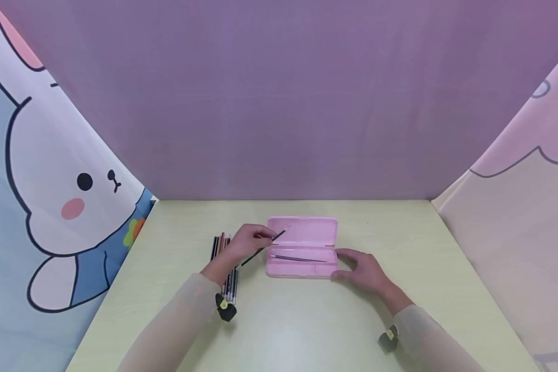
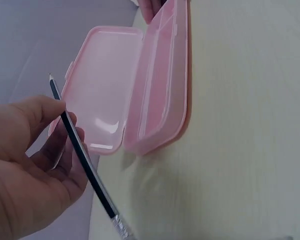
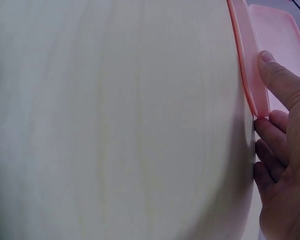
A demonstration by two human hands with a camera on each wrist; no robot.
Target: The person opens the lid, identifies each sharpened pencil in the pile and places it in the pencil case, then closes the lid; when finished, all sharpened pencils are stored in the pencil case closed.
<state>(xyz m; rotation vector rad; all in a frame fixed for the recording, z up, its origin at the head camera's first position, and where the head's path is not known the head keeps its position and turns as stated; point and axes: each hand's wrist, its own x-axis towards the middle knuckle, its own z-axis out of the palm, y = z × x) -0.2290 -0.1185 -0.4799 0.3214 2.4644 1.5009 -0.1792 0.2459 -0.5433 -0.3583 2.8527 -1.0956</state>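
My left hand [image 1: 250, 242] pinches a dark pencil [image 2: 85, 158] between thumb and fingers, slanted over the left side of a pink pencil case [image 1: 325, 232]. In the left wrist view its sharpened tip points up and away, and its silvery end points down toward the table. The case lies with its lid open toward the back; another pencil [image 1: 297, 258] rests inside the base. At the case's right end, my right hand [image 1: 365, 269] holds the edge, thumb at the front corner and fingers by the side.
Several pencils [image 1: 234, 284] lie in a bunch on the pale table [image 1: 288, 325] left of the case, partly hidden under the left wrist. A purple backdrop [image 1: 297, 103] rises behind the table, with printed cloth on both sides.
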